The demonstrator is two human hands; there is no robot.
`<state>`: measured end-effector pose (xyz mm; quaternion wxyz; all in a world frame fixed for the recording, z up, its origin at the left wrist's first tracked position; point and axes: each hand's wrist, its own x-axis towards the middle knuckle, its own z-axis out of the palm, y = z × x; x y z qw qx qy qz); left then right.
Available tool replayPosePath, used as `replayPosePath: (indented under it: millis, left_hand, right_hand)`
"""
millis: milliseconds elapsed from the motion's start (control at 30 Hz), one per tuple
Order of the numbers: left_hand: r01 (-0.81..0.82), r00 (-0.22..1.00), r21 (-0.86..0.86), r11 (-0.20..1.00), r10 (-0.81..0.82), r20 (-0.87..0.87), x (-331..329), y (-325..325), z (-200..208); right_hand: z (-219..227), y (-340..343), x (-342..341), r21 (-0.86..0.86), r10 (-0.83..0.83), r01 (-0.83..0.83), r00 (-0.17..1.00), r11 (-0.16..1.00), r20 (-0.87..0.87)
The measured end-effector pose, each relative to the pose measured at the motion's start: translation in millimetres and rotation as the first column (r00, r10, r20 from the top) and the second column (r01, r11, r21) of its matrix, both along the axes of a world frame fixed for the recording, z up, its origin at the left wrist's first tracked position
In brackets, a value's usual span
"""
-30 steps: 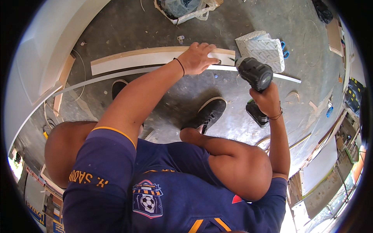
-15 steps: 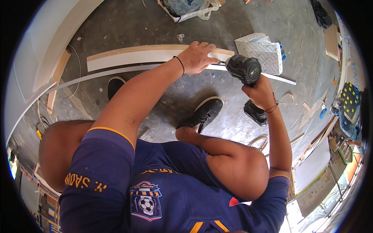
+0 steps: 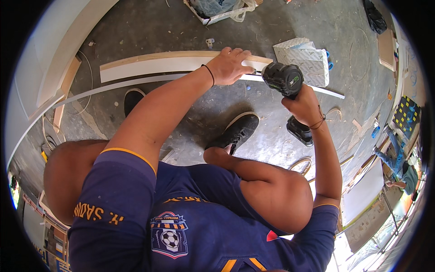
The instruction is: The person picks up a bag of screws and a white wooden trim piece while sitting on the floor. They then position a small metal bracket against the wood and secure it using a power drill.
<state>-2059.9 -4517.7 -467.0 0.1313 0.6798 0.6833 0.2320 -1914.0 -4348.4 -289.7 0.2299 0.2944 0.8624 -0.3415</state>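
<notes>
My right hand (image 3: 302, 105) is wrapped round the handle of a black cordless drill (image 3: 282, 80), its battery showing below my wrist. The drill's nose faces left, close to the thumb of my left hand (image 3: 229, 67). That left hand grips the right part of a long white board (image 3: 149, 70) with a bare wood edge, fingers over the far side and thumb on the near side. A thin pale strip (image 3: 158, 79) runs along the near side of the board and sticks out past it to the right. The drill tip's exact contact point is too small to make out.
A patterned box (image 3: 301, 63) stands right of the board. Beyond lies an open carton with plastic bags (image 3: 222, 17). A white curved panel (image 3: 50, 59) rises at left. My shoe (image 3: 235, 131) is below the board. At far right another person (image 3: 402, 170) is bent over.
The drill has shifted very slightly to the left and tilted a little. My left hand stays on the board. More of the other person shows at far right.
</notes>
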Motion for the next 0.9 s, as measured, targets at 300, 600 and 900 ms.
replayPosePath:
  millis: [300, 600, 900]
  left_hand:
    - [-0.002, 1.0, -0.019, 1.0, 0.002, 0.03, -1, 0, 1]
    - [-0.005, 0.999, -0.038, 0.999, 0.007, 0.053, 0, -1, 0]
    - [-0.009, 1.0, -0.045, 0.999, 0.01, 0.028, 0, -1, 2]
  right_hand:
    - [2, -6, -7, 0.024, -0.003, 0.001, 0.998, 1.0, 0.067]
    - [4, -6, -13, 0.014, 0.012, -0.013, 0.999, 1.0, 0.047]
    - [-1, -3, -8, 0.005, 0.041, -0.041, 0.999, 0.999, 0.016]
